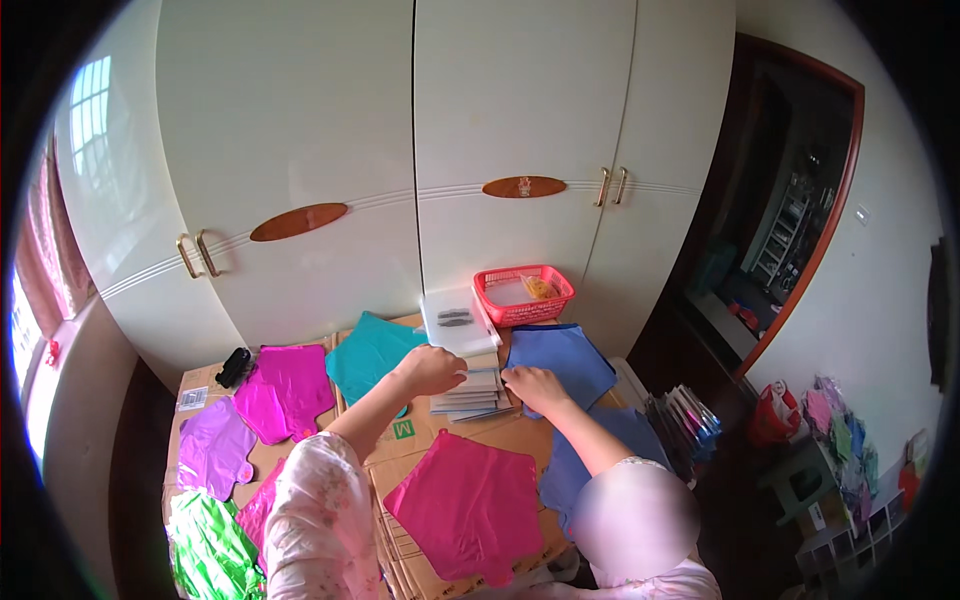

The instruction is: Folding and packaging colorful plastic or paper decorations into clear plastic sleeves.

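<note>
A stack of pale cards or folded papers (470, 398) lies fanned in uneven layers near the middle of the cardboard surface. At its upper left edge is my left hand (432, 371), fingers curled closed onto it. My right hand (537, 390) is closed at the stack's right edge, thumb and fingers pinched together. The fingertips are partly hidden, so the exact grip is hard to see. Just in front of the stack lies a flat magenta star-shaped foil balloon (465, 508). A teal one (375, 355) is beside my left hand, and a blue one (565, 365) behind my right.
Behind the stack are a white pad with grey marks (455, 322) and a red basket (525, 295) holding a yellow packet. More flat foil balloons, purple (215, 447) and green (210, 550), cover the left side. A black object (234, 367) sits at the far left corner. Cupboard doors (520, 110) stand behind.
</note>
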`<state>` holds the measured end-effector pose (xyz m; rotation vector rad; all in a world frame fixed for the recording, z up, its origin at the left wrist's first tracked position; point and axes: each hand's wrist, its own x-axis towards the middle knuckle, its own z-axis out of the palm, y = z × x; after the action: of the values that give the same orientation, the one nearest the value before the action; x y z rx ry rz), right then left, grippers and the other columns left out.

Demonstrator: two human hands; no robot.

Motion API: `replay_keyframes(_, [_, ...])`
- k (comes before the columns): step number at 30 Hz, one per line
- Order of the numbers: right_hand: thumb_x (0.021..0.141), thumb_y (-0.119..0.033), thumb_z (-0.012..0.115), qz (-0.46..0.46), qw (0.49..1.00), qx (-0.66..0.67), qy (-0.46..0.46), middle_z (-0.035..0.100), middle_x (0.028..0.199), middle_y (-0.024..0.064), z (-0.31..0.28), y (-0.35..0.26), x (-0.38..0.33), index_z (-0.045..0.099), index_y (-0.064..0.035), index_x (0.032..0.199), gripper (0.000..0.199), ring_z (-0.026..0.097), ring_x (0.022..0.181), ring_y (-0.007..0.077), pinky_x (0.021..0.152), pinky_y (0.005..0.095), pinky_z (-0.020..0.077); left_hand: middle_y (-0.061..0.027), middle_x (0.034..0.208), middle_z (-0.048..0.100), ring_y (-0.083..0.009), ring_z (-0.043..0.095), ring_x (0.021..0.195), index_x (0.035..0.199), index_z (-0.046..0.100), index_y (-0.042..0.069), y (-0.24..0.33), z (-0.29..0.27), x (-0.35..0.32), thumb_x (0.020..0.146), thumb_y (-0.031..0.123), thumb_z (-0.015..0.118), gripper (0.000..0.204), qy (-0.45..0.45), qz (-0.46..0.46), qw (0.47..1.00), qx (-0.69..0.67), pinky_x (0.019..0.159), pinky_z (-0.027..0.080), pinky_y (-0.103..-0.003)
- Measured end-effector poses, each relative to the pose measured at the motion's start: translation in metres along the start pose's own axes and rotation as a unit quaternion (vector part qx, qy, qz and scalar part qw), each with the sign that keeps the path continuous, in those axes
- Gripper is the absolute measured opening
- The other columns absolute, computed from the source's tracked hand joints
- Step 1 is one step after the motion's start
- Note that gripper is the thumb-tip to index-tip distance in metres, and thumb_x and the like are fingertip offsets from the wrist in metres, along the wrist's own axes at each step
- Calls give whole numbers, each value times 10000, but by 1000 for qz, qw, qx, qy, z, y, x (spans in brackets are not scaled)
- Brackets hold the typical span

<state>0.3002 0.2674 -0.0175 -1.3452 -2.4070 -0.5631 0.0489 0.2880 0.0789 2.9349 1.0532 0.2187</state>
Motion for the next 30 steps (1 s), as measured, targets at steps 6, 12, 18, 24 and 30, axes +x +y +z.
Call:
replay_keyframes(6, [811, -139, 560, -26, 999, 35, 15, 612, 814, 92, -6, 8, -6, 629, -115, 908, 122, 670, 637, 266, 573, 381, 564, -50, 1157, 619, -227, 525, 1160, 1070, 648, 130, 12, 47, 26, 806, 266, 624, 298, 64, 29, 997, -30, 958, 409, -413])
replay_keyframes(12, [758, -196, 613, 31, 999, 39, -13, 651, 829, 106, 9, 12, -9, 694, -88, 822, 149, 676, 695, 281, 627, 395, 562, -57, 1221, 581, -260, 527, 1158, 1148, 619, 159, 26, 56, 50, 809, 254, 620, 352, 46, 0, 999, -9, 959, 404, -438])
replay_keyframes(18, [712, -203, 647, 73, 993, 31, -82, 671, 741, 126, 14, 10, -5, 687, -48, 691, 161, 681, 724, 287, 652, 401, 557, -45, 1196, 596, -253, 532, 1149, 1118, 637, 151, 30, 65, 57, 807, 259, 618, 330, 7, -22, 1000, -16, 954, 405, -440])
replay_keyframes(24, [745, -195, 660, 238, 956, 156, -74, 671, 741, 163, 12, 13, 2, 711, -62, 745, 142, 678, 732, 294, 669, 409, 537, -49, 1114, 618, -233, 556, 1097, 1010, 650, 117, 26, 86, 59, 759, 249, 619, 286, 91, 4, 996, -3, 909, 420, -434])
replay_keyframes(30, [731, -222, 733, 339, 890, 305, -23, 685, 753, 128, 12, 25, -3, 726, -64, 826, 185, 673, 687, 234, 642, 343, 512, -32, 1048, 633, -215, 575, 1059, 958, 659, 116, 38, 88, 70, 767, 252, 617, 238, 97, 5, 995, -33, 942, 395, -434])
